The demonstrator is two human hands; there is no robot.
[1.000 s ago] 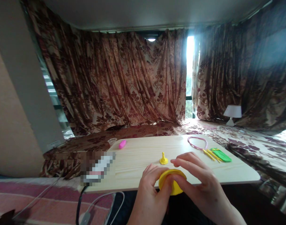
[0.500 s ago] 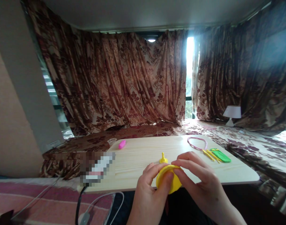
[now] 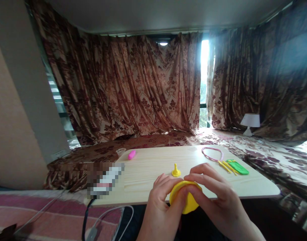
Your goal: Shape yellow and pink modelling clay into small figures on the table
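Note:
A round, yellow piece of modelling clay (image 3: 190,204), shaped like a shallow disc or bowl, is held between my two hands over the table's near edge. My left hand (image 3: 163,201) grips its left side, thumb on the near face and fingers behind. On the right, my right hand (image 3: 213,190) pinches the upper rim, its thumb beside the left thumb. Just beyond the hands stands a small yellow clay piece (image 3: 176,171) with a wide base and an upright knob. Parts of the disc are hidden by the thumbs.
On the pale wooden table (image 3: 148,167) lie a pink clay lump (image 3: 131,154), a pink twisted loop (image 3: 206,154), thin yellow sticks (image 3: 226,166) and a green flat piece (image 3: 239,167). A blurred-out object (image 3: 105,180) with a black cable is at left. A white lamp (image 3: 250,121) stands back right.
The yellow disc has tilted to show more of its near face and moved slightly down and right. My right thumb has shifted onto that face, close to the left thumb.

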